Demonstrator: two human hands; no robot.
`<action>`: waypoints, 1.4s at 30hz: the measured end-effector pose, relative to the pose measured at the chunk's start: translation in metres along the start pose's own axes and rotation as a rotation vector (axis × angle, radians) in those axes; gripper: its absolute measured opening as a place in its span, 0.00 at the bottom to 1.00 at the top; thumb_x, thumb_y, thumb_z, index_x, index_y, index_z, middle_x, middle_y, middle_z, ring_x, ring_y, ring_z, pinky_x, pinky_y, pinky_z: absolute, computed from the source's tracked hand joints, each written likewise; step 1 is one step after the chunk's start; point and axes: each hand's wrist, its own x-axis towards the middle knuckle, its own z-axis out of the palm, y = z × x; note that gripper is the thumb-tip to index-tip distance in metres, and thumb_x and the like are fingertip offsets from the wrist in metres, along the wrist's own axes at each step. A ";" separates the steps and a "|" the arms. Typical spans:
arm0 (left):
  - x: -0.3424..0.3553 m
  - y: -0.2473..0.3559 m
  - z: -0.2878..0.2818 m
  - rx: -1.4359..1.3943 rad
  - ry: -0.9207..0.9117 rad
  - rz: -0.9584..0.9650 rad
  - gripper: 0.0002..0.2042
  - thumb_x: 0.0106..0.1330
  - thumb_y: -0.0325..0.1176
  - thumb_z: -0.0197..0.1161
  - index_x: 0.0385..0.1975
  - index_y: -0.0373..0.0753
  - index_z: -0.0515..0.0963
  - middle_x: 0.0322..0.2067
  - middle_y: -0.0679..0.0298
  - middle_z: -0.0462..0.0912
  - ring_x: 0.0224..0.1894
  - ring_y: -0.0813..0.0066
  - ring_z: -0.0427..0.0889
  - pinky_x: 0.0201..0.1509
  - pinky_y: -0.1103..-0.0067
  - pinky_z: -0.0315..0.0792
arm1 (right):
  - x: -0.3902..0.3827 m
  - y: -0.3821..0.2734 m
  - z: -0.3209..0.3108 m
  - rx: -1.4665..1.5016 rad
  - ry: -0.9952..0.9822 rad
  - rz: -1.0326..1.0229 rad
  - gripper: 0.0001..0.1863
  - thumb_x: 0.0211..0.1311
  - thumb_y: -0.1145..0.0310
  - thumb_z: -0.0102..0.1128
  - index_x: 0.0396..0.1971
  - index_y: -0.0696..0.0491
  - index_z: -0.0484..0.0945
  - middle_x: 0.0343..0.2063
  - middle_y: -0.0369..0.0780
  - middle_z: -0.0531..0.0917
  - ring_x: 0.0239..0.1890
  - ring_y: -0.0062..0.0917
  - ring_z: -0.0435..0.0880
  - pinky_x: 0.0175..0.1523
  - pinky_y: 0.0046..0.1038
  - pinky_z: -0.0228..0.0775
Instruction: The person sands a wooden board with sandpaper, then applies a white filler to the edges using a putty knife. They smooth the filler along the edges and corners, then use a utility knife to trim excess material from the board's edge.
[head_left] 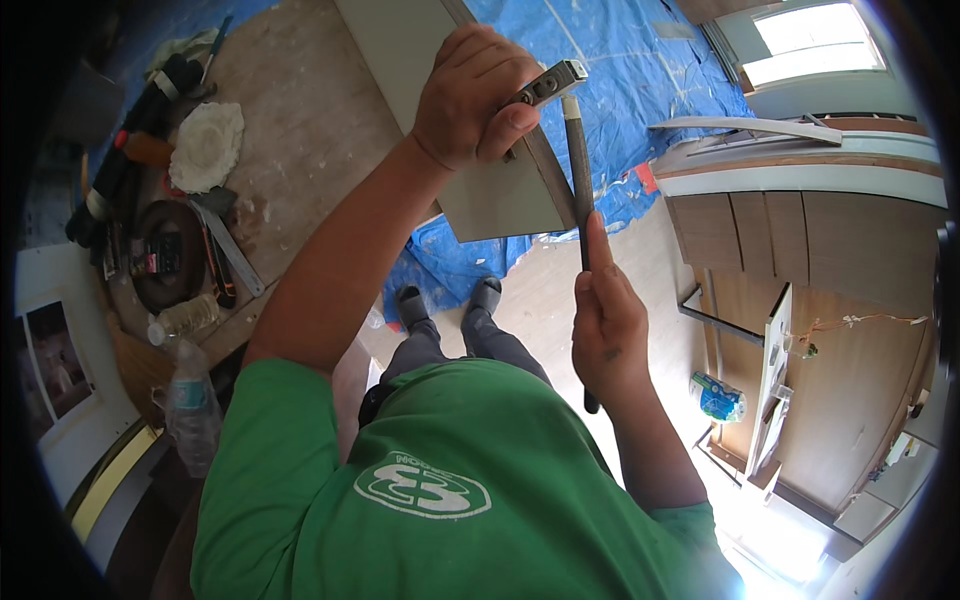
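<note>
Head cam has the metal fitting (550, 84) at 12 o'clock, above the pale panel (490, 205); your left hand (475, 95) is wrapped round its near end. Looks small, stiff and maybe a bit slick, so I'd pinch the flat sides. Your right hand (610, 325), around 3 o'clock, grips the dark rod-like tool (580, 160), index finger along the shaft. Probably rigid with some heft; mid-shaft seems fine. Can't tell if its tip touches the fitting.
</note>
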 end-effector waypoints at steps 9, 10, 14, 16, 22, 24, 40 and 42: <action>0.001 0.004 0.000 -0.011 0.000 -0.015 0.26 0.78 0.57 0.47 0.31 0.41 0.82 0.31 0.61 0.85 0.41 0.58 0.84 0.61 0.64 0.70 | -0.070 -0.009 -0.022 -0.064 -0.101 0.145 0.33 0.75 0.83 0.46 0.78 0.55 0.60 0.34 0.42 0.79 0.34 0.25 0.78 0.43 0.25 0.72; 0.000 0.003 -0.002 0.009 -0.022 -0.005 0.28 0.79 0.56 0.45 0.34 0.38 0.82 0.33 0.59 0.85 0.42 0.57 0.84 0.62 0.63 0.70 | -0.068 -0.006 -0.017 -0.067 -0.093 0.095 0.35 0.72 0.84 0.47 0.79 0.54 0.59 0.32 0.43 0.78 0.33 0.27 0.78 0.42 0.27 0.73; -0.003 0.003 -0.006 0.060 -0.088 -0.006 0.31 0.80 0.55 0.40 0.39 0.33 0.84 0.38 0.54 0.86 0.45 0.54 0.84 0.62 0.61 0.70 | -0.034 0.004 0.001 -0.042 -0.044 -0.022 0.41 0.67 0.88 0.49 0.80 0.54 0.56 0.29 0.44 0.75 0.31 0.32 0.77 0.40 0.30 0.73; -0.002 0.004 -0.005 0.044 -0.073 -0.006 0.30 0.80 0.56 0.42 0.36 0.36 0.83 0.36 0.57 0.86 0.44 0.55 0.84 0.61 0.62 0.70 | -0.013 0.006 0.006 -0.017 0.014 -0.062 0.40 0.67 0.88 0.49 0.80 0.54 0.56 0.29 0.43 0.75 0.31 0.31 0.77 0.40 0.29 0.73; -0.002 -0.001 -0.001 0.016 0.012 0.006 0.28 0.80 0.58 0.44 0.29 0.41 0.80 0.32 0.63 0.85 0.41 0.59 0.84 0.61 0.64 0.70 | -0.049 -0.003 -0.014 -0.051 -0.011 0.049 0.37 0.71 0.85 0.50 0.79 0.54 0.59 0.29 0.43 0.75 0.28 0.30 0.77 0.37 0.29 0.73; -0.001 0.000 -0.002 0.007 0.003 0.008 0.28 0.80 0.58 0.44 0.29 0.42 0.80 0.32 0.63 0.85 0.42 0.59 0.84 0.61 0.64 0.70 | -0.066 -0.007 -0.017 -0.098 -0.060 0.066 0.37 0.70 0.86 0.50 0.79 0.53 0.59 0.28 0.43 0.75 0.28 0.30 0.78 0.37 0.29 0.73; -0.001 -0.002 0.007 0.019 -0.015 -0.014 0.27 0.82 0.52 0.42 0.25 0.43 0.79 0.31 0.64 0.84 0.42 0.61 0.83 0.61 0.66 0.70 | -0.024 0.001 -0.009 -0.006 -0.002 0.083 0.37 0.70 0.85 0.50 0.79 0.52 0.59 0.29 0.43 0.75 0.29 0.29 0.78 0.39 0.28 0.74; -0.001 -0.004 0.008 0.022 -0.014 0.008 0.27 0.82 0.51 0.41 0.25 0.43 0.79 0.30 0.64 0.84 0.42 0.61 0.83 0.61 0.66 0.70 | -0.040 -0.001 -0.020 -0.061 0.011 0.062 0.36 0.71 0.85 0.50 0.79 0.53 0.59 0.29 0.42 0.76 0.29 0.28 0.79 0.38 0.29 0.73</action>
